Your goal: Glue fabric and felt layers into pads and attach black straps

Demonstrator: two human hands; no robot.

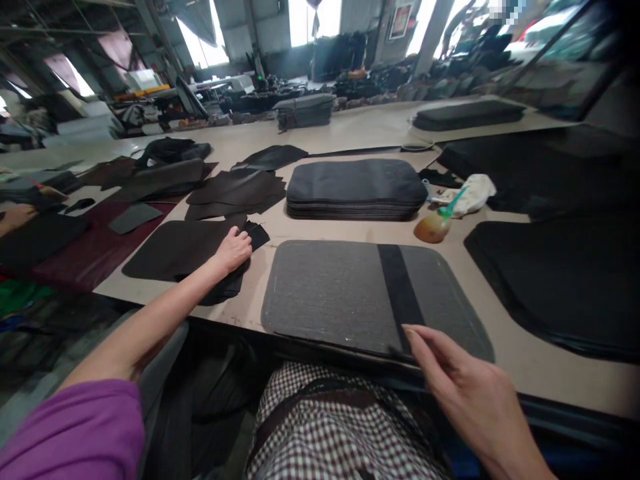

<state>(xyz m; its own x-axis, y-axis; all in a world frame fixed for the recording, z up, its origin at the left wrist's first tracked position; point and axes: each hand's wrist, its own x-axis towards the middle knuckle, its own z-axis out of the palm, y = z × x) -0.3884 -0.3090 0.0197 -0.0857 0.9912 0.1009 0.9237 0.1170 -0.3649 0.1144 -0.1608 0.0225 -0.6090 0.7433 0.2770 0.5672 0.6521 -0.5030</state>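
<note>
A grey rounded panel (325, 287) lies flat on the table in front of me, with a black strip (397, 280) across its right part. My right hand (470, 387) pinches the near end of that strip between thumb and forefinger at the panel's front edge. To the left, my left hand (234, 251) has its fingers curled over dark fabric pieces (185, 247), gripping at their right end. Smaller black pieces (259, 235) stick out beside and under this hand. What lies directly beneath its fingers is hidden.
Behind the grey panel stands a stack of black rounded panels (355, 190). A bottle of amber liquid with a green nozzle (434, 228) is near a white cloth (477, 195). Large black panels (560, 287) lie at right. Another person's hand (17, 219) shows at far left.
</note>
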